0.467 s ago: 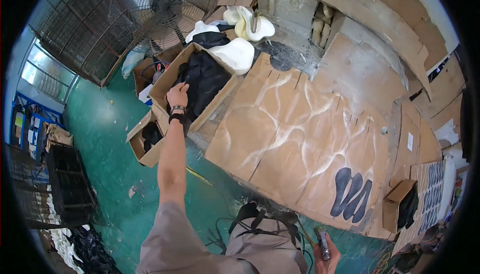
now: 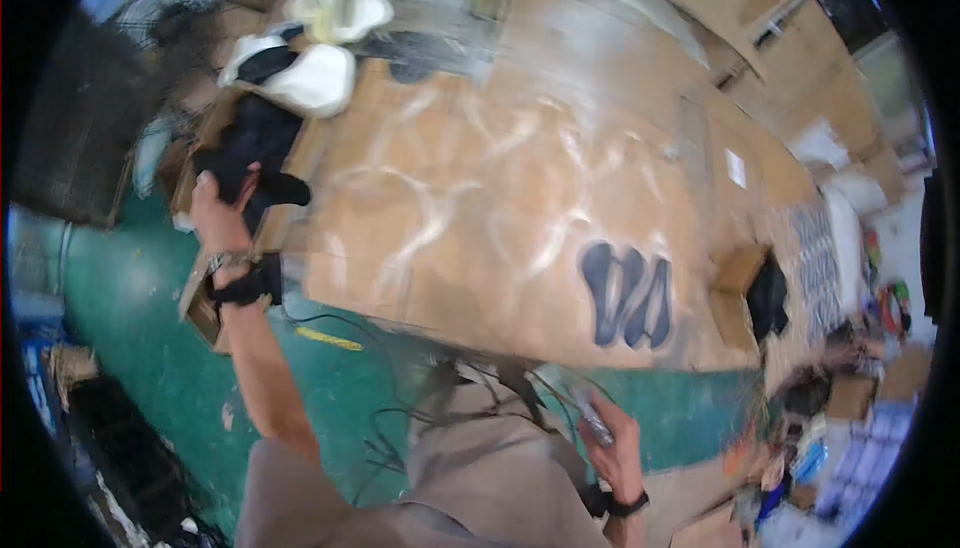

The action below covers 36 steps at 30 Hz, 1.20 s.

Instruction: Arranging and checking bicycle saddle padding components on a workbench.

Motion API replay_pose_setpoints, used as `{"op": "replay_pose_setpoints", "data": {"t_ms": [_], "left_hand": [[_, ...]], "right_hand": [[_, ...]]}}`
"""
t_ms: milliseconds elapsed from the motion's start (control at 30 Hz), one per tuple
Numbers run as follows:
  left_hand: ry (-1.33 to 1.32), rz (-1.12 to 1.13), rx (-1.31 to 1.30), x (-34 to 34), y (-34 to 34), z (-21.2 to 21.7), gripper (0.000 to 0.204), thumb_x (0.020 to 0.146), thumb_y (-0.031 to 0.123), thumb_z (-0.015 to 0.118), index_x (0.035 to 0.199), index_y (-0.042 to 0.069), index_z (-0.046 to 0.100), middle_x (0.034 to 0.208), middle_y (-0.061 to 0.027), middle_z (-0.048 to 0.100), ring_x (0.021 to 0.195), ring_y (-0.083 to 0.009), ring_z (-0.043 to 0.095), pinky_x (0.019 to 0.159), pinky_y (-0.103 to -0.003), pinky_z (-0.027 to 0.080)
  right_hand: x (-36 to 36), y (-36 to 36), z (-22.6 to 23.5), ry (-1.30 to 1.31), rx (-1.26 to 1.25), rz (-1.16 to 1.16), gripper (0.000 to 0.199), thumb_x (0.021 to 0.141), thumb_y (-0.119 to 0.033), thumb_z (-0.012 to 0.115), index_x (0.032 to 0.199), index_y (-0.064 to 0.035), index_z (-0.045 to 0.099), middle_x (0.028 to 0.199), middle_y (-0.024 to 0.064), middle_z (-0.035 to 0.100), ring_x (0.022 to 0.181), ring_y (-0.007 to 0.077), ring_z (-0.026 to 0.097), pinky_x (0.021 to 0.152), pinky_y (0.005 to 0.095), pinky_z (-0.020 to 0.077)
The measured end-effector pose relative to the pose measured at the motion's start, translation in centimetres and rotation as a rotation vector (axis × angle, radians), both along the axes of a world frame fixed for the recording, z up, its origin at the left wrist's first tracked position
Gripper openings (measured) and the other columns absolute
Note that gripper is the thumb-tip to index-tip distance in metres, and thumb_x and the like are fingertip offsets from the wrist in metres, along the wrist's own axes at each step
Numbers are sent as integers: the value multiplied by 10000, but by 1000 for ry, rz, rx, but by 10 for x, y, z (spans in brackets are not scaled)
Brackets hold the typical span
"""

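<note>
My left hand (image 2: 220,216) is closed on black insoles (image 2: 285,189) at the near end of an open cardboard box (image 2: 299,161). More black pieces fill that box, and motion blur hides how many are in my grip. Low in front of my body, my right hand (image 2: 618,453) is wrapped around a silvery metal spray gun (image 2: 597,425). Three dark insoles (image 2: 599,293) lie side by side at the near right of the cardboard-covered table (image 2: 450,278), which bears whitish curved spray outlines.
White curved shells (image 2: 320,80) stand behind the box. A smaller carton (image 2: 733,293) with black pieces sits at the table's right end. A hose (image 2: 345,316) and a yellow strip (image 2: 330,339) are by the green floor. A dark rack (image 2: 75,118) stands at the far left.
My view has swung to the right. My left hand has taken hold of black insoles and lifted them up from the pile. The right hand still holds the spray gun.
</note>
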<state>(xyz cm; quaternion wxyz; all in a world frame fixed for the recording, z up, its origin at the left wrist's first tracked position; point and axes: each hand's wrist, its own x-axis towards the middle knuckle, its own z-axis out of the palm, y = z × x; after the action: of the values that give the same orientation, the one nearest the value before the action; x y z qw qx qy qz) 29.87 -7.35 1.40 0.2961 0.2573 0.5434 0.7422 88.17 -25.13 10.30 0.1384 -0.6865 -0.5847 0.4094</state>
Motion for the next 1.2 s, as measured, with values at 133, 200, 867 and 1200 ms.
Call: {"op": "replay_pose_setpoints", "data": {"t_ms": [133,200,867,1200], "left_hand": [[-555,-118,-4,86,-22,-53,479,1103,365,470,1335,-45,557,1273,-226,656,1159,-373,657,1047,-517,533],[-758,-272,-28,147,-10,-85,481,1104,368,464,1333,-48,548,1285,-231,647,1156,-388,652,1058,-532,524],[-1012,-310,-565,419,-42,-228,466,1062,443,554,1295,42,597,1182,-113,714,1072,-295,693,943,-493,587],[-406,-268,-556,449,-68,-254,463,930,89,764,1339,10,562,1111,-94,719,966,-231,715,823,-362,610]], "right_hand": [[22,-5,-12,16,181,86,501,848,-23,738,1335,26,634,1074,247,711,927,396,709,809,411,553],[32,-9,-10,21,130,50,535,846,-19,741,1366,9,618,1084,242,706,943,414,700,818,420,554],[127,-17,-21,-21,65,-49,532,827,-27,755,1340,24,628,1055,266,693,923,452,675,821,430,541],[142,-18,-31,-19,54,-40,551,809,-26,759,1344,13,633,1033,260,690,899,437,675,802,438,536]]}}
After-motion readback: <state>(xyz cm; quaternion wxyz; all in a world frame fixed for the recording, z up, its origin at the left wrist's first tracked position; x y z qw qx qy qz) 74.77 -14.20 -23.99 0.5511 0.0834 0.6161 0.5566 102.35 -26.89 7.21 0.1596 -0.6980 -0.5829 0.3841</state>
